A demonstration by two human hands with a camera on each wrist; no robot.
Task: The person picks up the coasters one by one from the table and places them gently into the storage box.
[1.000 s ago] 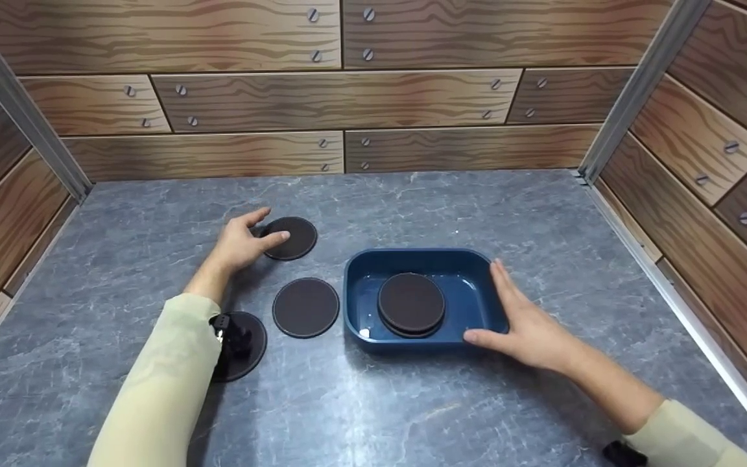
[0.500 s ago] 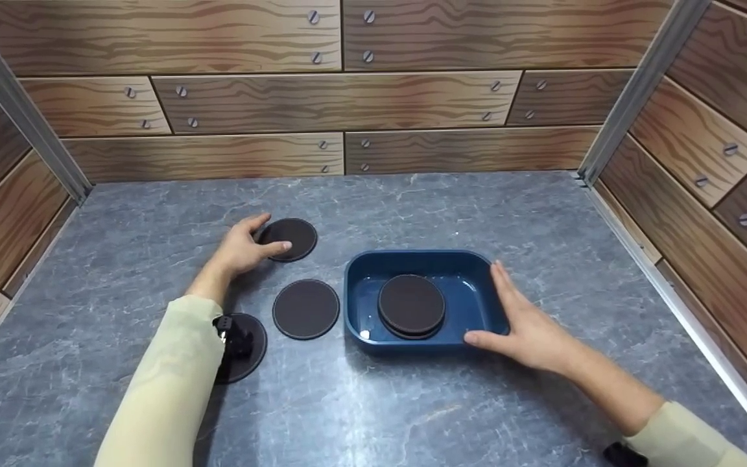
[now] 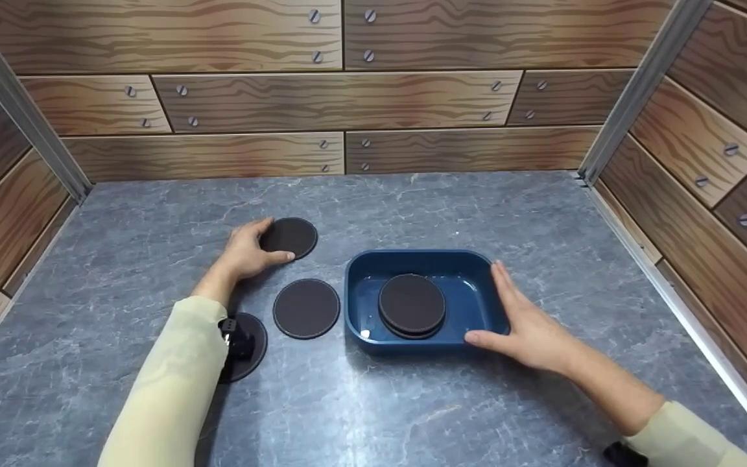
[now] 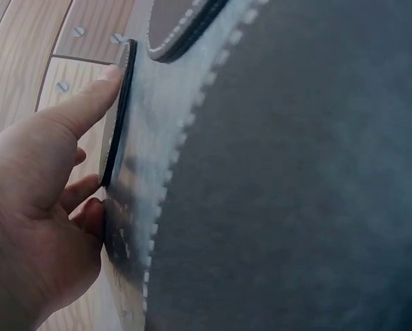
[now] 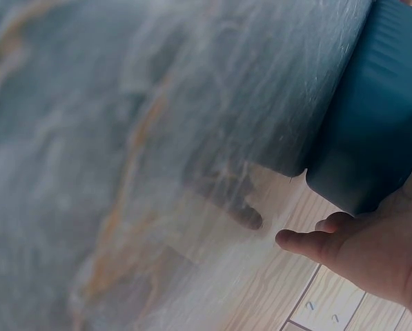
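Upper left of centre, the left hand [image 3: 244, 251] has the far dark disc [image 3: 292, 237] by its edges, grip part-spread; likely light, stiffish, best pinched rim-wise; the right hand [image 3: 535, 334], straight-fingered, touches the blue tray [image 3: 406, 347].

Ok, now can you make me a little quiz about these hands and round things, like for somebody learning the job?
1. Which part of the blue tub is the right hand at? A) left end, B) right end, C) middle.
2. How many dark discs can you see outside the tub?
3. True or false: the left hand is at the farthest disc.

Key:
1. B.
2. Three; the left sleeve partly hides the nearest disc.
3. True.
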